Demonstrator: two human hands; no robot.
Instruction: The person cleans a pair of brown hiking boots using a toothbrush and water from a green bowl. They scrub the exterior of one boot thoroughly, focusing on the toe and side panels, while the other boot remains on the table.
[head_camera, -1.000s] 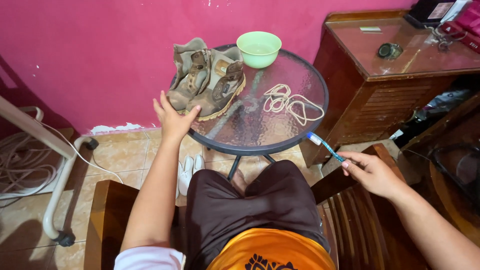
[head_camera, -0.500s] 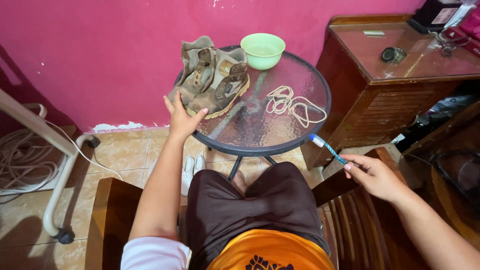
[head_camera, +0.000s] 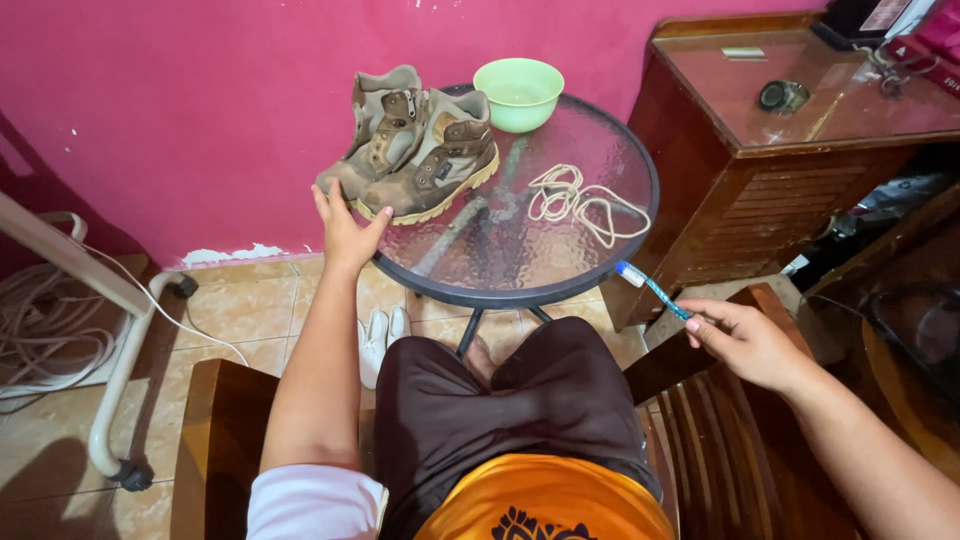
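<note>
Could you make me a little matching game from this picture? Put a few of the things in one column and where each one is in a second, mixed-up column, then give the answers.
Things:
1. green bowl
2. toothbrush
3. pair of boots
4. coiled laces

Places:
A. held in the right hand
B. at the table's far edge, by the pink wall
C. lying loose on the glass, right of the boots
D. at the left hand's fingertips

Pairs: 1-B, 2-A, 3-D, 4-C
</note>
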